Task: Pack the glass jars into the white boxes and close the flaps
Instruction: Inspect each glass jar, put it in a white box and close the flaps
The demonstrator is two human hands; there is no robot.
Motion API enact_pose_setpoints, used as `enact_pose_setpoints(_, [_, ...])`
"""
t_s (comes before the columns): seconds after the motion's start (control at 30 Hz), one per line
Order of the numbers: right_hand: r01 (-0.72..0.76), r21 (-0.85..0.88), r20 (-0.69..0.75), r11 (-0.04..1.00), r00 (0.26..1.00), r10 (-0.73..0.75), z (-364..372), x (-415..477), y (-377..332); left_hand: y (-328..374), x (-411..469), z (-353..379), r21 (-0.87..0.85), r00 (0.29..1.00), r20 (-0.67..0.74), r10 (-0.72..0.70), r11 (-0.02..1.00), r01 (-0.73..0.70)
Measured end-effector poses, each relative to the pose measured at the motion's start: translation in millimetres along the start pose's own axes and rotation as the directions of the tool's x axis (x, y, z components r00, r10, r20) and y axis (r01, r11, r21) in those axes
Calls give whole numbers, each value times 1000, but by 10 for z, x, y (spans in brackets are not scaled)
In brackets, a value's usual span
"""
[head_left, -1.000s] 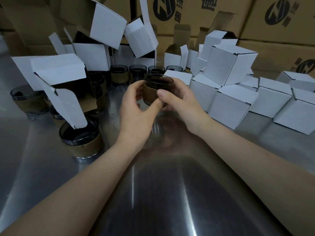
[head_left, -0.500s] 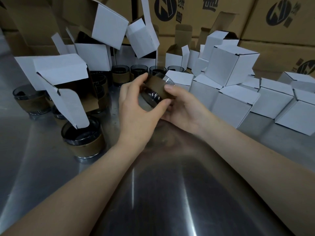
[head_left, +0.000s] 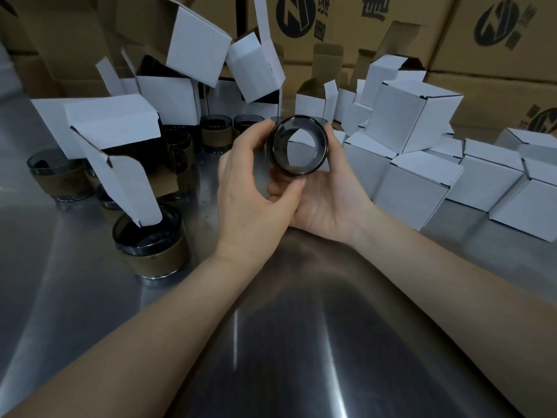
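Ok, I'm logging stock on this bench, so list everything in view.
held glass jar: one, dark smoky, tipped on its side, raised at centre
other glass jars: several, dark with brown bands, standing left and centre-back
open white boxes: several, white, piled left and back
closed white boxes: several, white, stacked right
cartons: several, brown with black logos, along the back
table: one, grey metal, under everything
left hand: one, grips the held glass jar
right hand: one, cradles it from below

One glass jar (head_left: 300, 146) held, at least seven others standing (some half-hidden), over a dozen white boxes (head_left: 416, 116), at least four brown cartons (head_left: 497, 34).
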State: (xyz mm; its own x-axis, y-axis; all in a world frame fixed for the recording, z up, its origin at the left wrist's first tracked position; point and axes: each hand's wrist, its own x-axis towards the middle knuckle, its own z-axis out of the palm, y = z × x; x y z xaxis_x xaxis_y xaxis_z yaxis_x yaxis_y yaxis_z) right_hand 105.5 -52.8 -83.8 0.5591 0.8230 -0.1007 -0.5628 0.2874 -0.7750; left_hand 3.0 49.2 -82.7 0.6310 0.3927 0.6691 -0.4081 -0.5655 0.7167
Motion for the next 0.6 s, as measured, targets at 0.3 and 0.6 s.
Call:
enact_pose_setpoints(0.3, [155, -9, 48, 988, 987, -154, 40, -47, -19, -28, 5, 32, 36, 999, 33, -37, 999, 35])
enact_pose_setpoints(0.6, [295, -310, -174, 904, 917, -359, 104, -31, 42, -115, 18, 41, -35, 965, 81, -249, 967, 253])
